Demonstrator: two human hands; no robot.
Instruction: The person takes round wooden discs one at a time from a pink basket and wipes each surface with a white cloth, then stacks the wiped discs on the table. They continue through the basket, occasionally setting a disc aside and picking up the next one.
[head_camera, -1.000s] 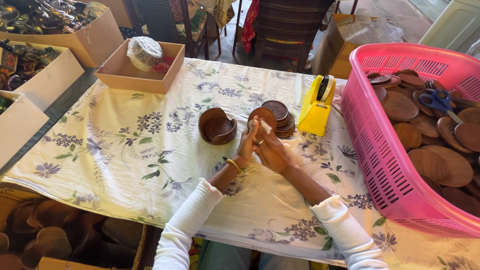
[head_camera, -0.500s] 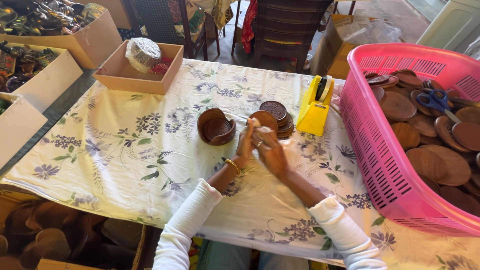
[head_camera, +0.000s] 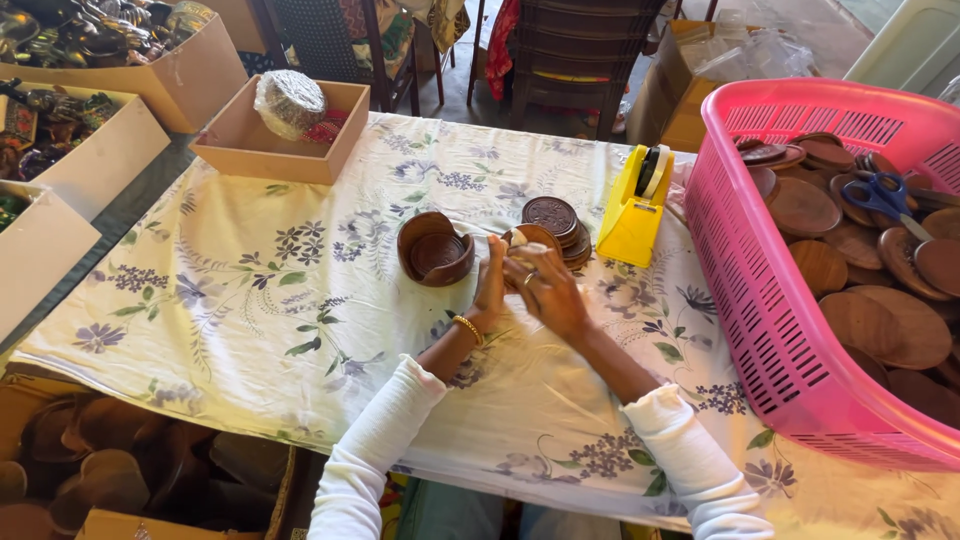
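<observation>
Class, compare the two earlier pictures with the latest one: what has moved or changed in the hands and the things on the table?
Little changed. Both hands, left hand and right hand, keep their grip on the round wooden coaster, the fingers shifting only slightly around it. The coaster stack, wooden holder, yellow tape dispenser and pink basket stayed put.

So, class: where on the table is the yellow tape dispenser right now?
In the head view, the yellow tape dispenser stands right of centre on the floral tablecloth, between the stack of round wooden coasters and the pink basket.
</observation>
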